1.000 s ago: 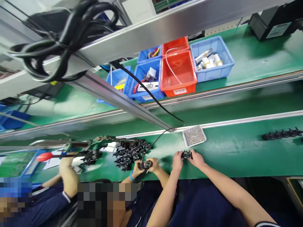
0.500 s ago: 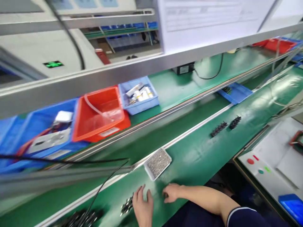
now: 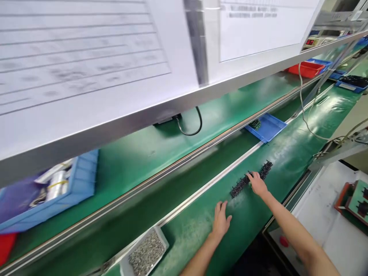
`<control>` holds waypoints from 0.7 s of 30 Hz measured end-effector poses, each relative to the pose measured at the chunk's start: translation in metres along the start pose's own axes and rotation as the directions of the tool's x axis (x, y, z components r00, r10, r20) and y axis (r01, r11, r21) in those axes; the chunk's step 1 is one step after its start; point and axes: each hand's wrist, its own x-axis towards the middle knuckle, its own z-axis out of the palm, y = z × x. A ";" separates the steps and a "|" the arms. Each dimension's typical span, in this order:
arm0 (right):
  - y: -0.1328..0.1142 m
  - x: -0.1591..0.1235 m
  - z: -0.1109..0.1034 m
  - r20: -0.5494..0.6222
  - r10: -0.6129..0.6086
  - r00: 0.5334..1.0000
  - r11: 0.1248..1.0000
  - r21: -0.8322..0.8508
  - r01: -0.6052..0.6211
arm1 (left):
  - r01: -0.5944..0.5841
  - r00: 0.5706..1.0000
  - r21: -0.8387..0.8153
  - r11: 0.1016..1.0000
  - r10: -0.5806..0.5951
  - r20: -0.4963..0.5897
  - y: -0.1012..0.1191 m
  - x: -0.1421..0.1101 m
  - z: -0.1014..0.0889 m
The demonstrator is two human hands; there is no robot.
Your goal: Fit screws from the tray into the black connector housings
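My right hand (image 3: 257,184) reaches over a row of small black parts (image 3: 240,187) on the green bench. Its fingertips are closed around the row's far end, and the exact grip is partly hidden. A second cluster of black parts (image 3: 265,169) lies just beyond that hand. To the lower left, my left hand (image 3: 220,220) hovers over the green mat with thumb and fingers apart, holding nothing. Nearer to me stands a white tray (image 3: 164,238) filled with small metal pieces (image 3: 147,253).
A blue tray (image 3: 271,128) with green parts sits at the bench's back edge. On the raised shelf stands a light blue bin (image 3: 86,178) of white packets. A metal rail (image 3: 172,97) with paper sheets crosses above. A machine (image 3: 324,203) is at right.
The view has swung to the right. My right hand has moved from near the white tray to the black parts; my left hand has left the metal parts and followed to the right.
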 end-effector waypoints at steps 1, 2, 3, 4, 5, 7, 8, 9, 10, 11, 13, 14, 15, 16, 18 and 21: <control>0.011 0.012 0.001 0.025 -0.056 0.998 0.998 -0.014 0.056 | 0.012 1.000 0.026 1.000 -0.012 -0.003 0.013 0.025 0.012; 0.019 0.023 0.003 0.064 -0.119 0.991 0.993 -0.016 0.120 | 0.032 0.999 0.047 0.998 -0.032 -0.006 0.025 0.047 0.023; 0.024 0.033 0.005 0.104 -0.177 0.979 0.984 -0.009 0.179 | 0.053 0.999 0.066 0.996 -0.053 -0.007 0.034 0.067 0.033; 0.028 0.040 0.008 0.138 -0.223 0.965 0.974 0.004 0.225 | 0.069 0.998 0.082 0.994 -0.069 -0.006 0.041 0.084 0.042; 0.030 0.047 0.011 0.168 -0.256 0.952 0.966 0.019 0.257 | 0.078 0.997 0.094 0.992 -0.078 -0.004 0.046 0.097 0.049; 0.031 0.055 0.014 0.212 -0.292 0.933 0.956 0.046 0.289 | 0.079 0.997 0.103 0.992 -0.079 -0.003 0.050 0.114 0.059; 0.031 0.056 0.015 0.224 -0.306 0.925 0.952 0.059 0.300 | 0.075 0.997 0.101 0.992 -0.076 -0.002 0.051 0.119 0.062; 0.030 0.057 0.016 0.229 -0.316 0.921 0.949 0.069 0.309 | 0.074 0.997 0.097 0.992 -0.074 -0.004 0.050 0.120 0.064; 0.028 0.055 0.017 0.228 -0.325 0.918 0.946 0.077 0.316 | 0.077 0.997 0.096 0.992 -0.077 -0.005 0.049 0.120 0.064; 0.025 0.052 0.017 0.224 -0.327 0.918 0.945 0.082 0.317 | 0.080 0.997 0.098 0.992 -0.080 -0.003 0.047 0.118 0.063; 0.012 0.040 0.019 0.217 -0.308 0.927 0.951 0.091 0.294 | 0.088 0.996 0.116 0.989 -0.089 0.007 0.041 0.108 0.057; 0.002 0.032 0.021 0.215 -0.285 0.934 0.958 0.095 0.271 | 0.088 0.996 0.126 0.988 -0.090 0.015 0.036 0.100 0.051; -0.011 0.022 0.023 0.216 -0.258 0.942 0.965 0.097 0.242 | 0.088 0.995 0.135 0.987 -0.092 0.024 0.030 0.091 0.045; -0.026 0.011 0.027 0.219 -0.229 0.949 0.972 0.097 0.212 | 0.091 0.995 0.140 0.986 -0.096 0.033 0.022 0.079 0.037; -0.065 -0.015 0.035 0.228 -0.168 0.959 0.984 0.088 0.152 | 0.115 0.991 0.144 0.983 -0.123 0.043 0.002 0.048 0.020; -0.138 -0.060 0.053 0.251 -0.119 0.960 0.991 0.085 0.101 | 0.200 0.976 0.143 0.969 -0.210 0.060 -0.038 -0.015 -0.008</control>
